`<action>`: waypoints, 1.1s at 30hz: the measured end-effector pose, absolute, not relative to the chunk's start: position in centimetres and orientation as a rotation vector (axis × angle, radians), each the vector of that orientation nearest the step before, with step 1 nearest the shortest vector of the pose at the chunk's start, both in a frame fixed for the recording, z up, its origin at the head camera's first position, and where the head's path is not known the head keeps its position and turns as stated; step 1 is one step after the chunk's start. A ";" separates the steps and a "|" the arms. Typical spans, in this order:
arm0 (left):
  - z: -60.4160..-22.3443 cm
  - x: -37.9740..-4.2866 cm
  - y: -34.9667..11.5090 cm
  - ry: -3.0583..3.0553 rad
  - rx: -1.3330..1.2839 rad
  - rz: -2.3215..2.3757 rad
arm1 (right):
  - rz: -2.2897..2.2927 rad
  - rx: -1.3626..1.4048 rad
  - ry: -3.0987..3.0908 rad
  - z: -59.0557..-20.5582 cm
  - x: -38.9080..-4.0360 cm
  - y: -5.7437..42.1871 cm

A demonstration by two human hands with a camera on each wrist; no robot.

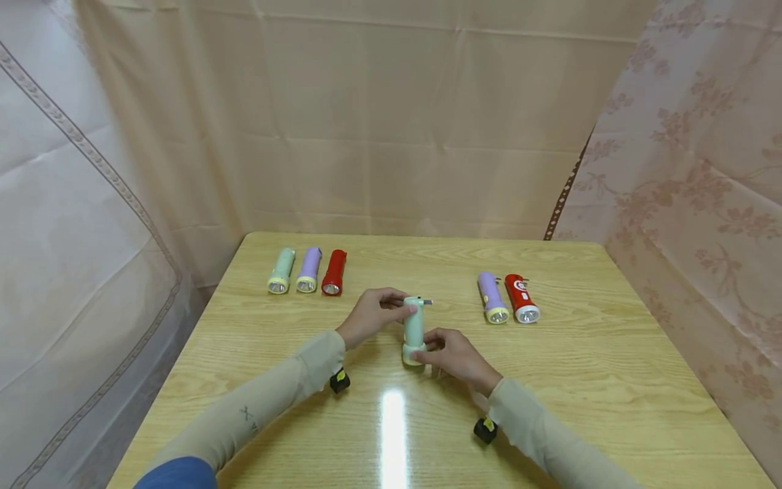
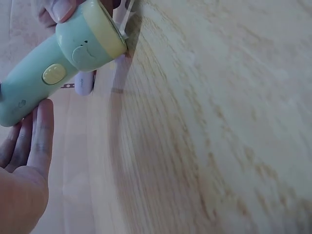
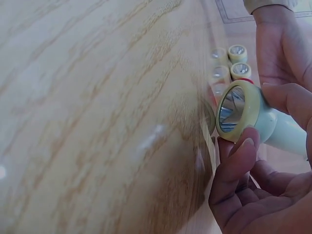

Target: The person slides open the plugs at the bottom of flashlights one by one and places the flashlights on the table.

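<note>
Both hands hold a mint-green flashlight [image 1: 414,331] with a pale yellow head ring, over the middle of the table. My left hand [image 1: 375,317] pinches its tail end, thumb in front and fingers behind. Down at the head, my right hand [image 1: 459,358] grips the ring between thumb and fingers. A small plug [image 1: 427,302] sticks out to the right from the tail. The left wrist view shows the yellow switch [image 2: 54,74] on the body. In the right wrist view the reflector [image 3: 231,109] faces the tabletop, close over it.
At the table's back left lie a green flashlight [image 1: 284,265], a purple one [image 1: 310,263] and a red one [image 1: 334,270]. A purple flashlight [image 1: 491,291] and a red one with a white head [image 1: 519,293] lie to the right. A curtain [image 1: 391,136] hangs behind the table [image 1: 611,380].
</note>
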State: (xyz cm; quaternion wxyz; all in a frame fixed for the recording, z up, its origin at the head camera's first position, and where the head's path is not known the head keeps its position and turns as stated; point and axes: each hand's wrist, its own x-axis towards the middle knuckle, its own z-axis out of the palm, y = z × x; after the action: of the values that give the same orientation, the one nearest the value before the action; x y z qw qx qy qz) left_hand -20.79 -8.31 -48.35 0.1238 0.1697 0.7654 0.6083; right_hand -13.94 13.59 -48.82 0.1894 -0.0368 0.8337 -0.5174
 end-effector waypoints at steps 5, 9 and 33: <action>-48.7 -21.0 -8.1 2.195 0.465 1.812 | -1.456 -0.075 2.358 -49.0 -14.1 13.4; -49.0 -21.2 -8.1 2.173 0.457 1.833 | -1.458 -0.051 2.356 -49.1 -14.1 13.4; -49.2 -22.1 -7.6 2.202 0.267 1.852 | -1.444 -0.007 2.393 -49.1 -14.8 13.6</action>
State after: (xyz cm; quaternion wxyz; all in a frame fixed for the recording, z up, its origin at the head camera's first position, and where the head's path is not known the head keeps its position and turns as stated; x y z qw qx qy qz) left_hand -22.12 -7.63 -49.18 0.1257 0.0918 0.7559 0.6359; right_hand -14.77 13.58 -49.13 0.1723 -0.0025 0.8434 -0.5089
